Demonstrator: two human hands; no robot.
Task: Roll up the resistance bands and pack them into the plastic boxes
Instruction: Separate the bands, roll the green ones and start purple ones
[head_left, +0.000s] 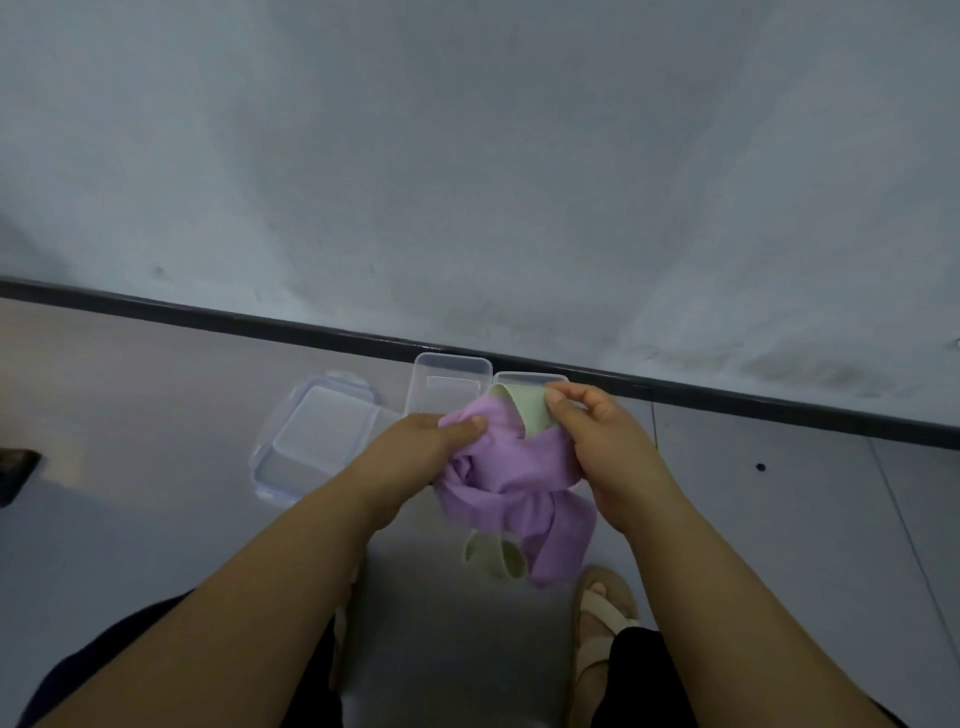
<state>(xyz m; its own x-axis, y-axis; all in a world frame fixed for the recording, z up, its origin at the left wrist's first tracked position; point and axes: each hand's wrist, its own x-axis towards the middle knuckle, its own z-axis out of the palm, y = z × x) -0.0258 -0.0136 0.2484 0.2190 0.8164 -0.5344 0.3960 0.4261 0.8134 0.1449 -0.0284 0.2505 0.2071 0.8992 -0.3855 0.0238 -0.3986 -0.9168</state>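
Note:
A purple resistance band (511, 478) hangs bunched and tangled between both hands, with a pale green band (530, 413) twisted through it. My left hand (421, 447) grips the purple band's left side. My right hand (597, 436) pinches the green band's upper end between thumb and fingers. A green loop (493, 556) dangles below the bundle. Two clear plastic boxes stand on the floor against the wall: one (447, 376) just beyond my left hand, the other (530, 379) mostly hidden behind the bands.
A clear lid with clips (317, 436) lies on the grey floor to the left. A dark baseboard (208, 317) runs along the grey wall. My sandalled foot (602, 618) is below the bands. A dark object (15, 473) sits at the left edge.

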